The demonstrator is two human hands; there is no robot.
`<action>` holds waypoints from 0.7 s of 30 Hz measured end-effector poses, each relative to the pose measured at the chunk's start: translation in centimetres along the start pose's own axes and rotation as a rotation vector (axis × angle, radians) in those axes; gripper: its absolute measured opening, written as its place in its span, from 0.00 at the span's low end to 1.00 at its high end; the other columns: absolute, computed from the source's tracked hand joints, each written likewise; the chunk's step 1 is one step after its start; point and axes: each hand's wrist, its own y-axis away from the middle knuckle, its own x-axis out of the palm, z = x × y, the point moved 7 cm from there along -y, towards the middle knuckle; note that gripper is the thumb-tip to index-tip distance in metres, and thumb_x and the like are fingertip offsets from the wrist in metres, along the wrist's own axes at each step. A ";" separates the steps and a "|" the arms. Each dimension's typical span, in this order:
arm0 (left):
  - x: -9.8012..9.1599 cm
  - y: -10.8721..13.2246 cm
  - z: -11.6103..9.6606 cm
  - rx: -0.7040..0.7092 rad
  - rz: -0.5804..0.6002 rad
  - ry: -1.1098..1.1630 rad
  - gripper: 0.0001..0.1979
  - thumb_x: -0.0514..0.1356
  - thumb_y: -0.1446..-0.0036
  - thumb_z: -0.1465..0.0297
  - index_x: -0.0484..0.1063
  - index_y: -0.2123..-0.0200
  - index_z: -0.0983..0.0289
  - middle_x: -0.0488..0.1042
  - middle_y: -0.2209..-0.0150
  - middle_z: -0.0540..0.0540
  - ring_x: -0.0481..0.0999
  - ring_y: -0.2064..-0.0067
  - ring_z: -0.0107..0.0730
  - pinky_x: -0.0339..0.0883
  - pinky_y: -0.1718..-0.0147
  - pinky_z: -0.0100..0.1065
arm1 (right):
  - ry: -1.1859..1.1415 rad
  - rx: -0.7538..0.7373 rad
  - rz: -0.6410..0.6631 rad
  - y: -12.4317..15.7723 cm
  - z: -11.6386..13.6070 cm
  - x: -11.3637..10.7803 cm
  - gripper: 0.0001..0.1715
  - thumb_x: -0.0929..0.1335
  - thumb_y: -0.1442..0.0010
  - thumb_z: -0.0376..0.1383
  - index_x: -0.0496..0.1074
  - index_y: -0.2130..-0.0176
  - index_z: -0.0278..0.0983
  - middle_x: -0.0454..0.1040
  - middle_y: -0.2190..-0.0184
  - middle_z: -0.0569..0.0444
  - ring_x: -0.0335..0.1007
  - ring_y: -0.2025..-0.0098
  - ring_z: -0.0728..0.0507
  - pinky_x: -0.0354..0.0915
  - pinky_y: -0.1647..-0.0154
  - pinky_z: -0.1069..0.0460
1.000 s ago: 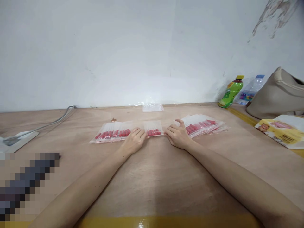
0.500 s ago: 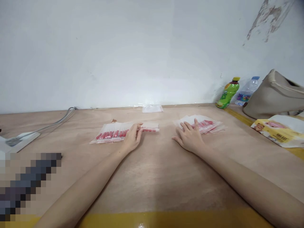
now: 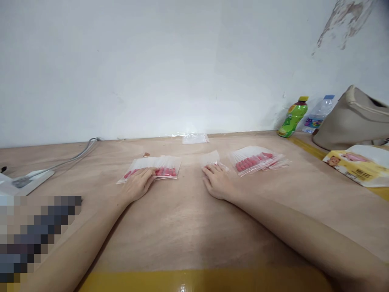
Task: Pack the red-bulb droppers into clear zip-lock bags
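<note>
Small clear zip bags with red contents lie overlapped in a row [image 3: 167, 165] at the left. My left hand [image 3: 139, 185] rests on the middle of that row, fingers laid over the bags and not closed round them. My right hand [image 3: 219, 182] lies with fingers extended on a separate clear bag [image 3: 210, 158] between the two groups, hiding most of its red contents. Further right, a fanned stack of similar bags [image 3: 249, 160] lies apart from my hand. What exactly the red pieces are is too small to tell.
A flat clear packet [image 3: 195, 138] lies by the wall. At right stand a green bottle [image 3: 293, 117], a clear bottle [image 3: 317, 115] and a beige bag [image 3: 349, 121], with a yellow-and-white package [image 3: 358, 166] before them. A grey cable [image 3: 73, 156] runs along the left.
My right hand has moved left from the right stack to the middle, where a bag now lies beneath it. My left hand has slid left along its row, and the bags at that row's right end have shifted.
</note>
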 end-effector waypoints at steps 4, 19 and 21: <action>-1.1 0.0 -1.2 0.066 -0.144 -0.044 0.11 0.53 0.44 0.62 0.65 0.62 0.63 0.71 0.56 0.58 0.67 0.50 0.43 0.60 0.51 0.45 | -0.061 -0.024 -0.036 -2.1 3.0 1.2 0.24 0.59 0.43 0.40 0.62 0.48 0.32 0.65 0.50 0.43 0.57 0.48 0.40 0.47 0.45 0.44; 3.7 -6.7 -12.7 0.187 -0.101 0.187 0.13 0.52 0.41 0.69 0.67 0.54 0.66 0.68 0.51 0.59 0.68 0.50 0.39 0.65 0.52 0.39 | -0.112 0.029 -0.100 0.6 -4.6 -1.8 0.22 0.62 0.49 0.32 0.67 0.53 0.38 0.71 0.63 0.49 0.65 0.58 0.43 0.49 0.55 0.46; 4.2 -7.2 -13.0 0.201 -0.083 0.179 0.11 0.51 0.41 0.71 0.69 0.58 0.66 0.71 0.55 0.58 0.70 0.53 0.39 0.66 0.53 0.40 | -0.141 0.025 -0.106 0.5 -4.7 -1.6 0.17 0.62 0.47 0.33 0.69 0.56 0.38 0.73 0.68 0.52 0.66 0.62 0.44 0.49 0.55 0.47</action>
